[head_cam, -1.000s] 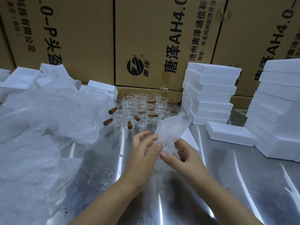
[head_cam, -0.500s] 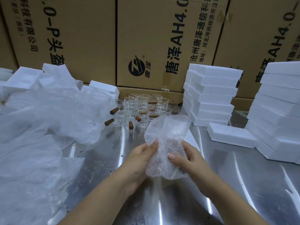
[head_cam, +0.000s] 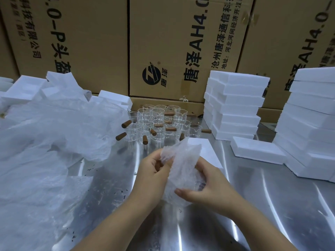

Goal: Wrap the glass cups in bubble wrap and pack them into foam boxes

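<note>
Over the steel bench (head_cam: 272,200), we hold a bundle of bubble wrap (head_cam: 183,165) in both hands.
Our left hand (head_cam: 152,175) pinches the wrap's upper edge with curled fingers (head_cam: 154,160); our right hand (head_cam: 213,189) cups its lower side, fingers curled round it, thumb across the front. Whether a cup sits inside we cannot tell. Behind the bundle the glass cups (head_cam: 157,120) with brown handles stand clustered on the bench, between a heap of plastic sheet (head_cam: 45,151) and stacked foam boxes (head_cam: 235,105).
</note>
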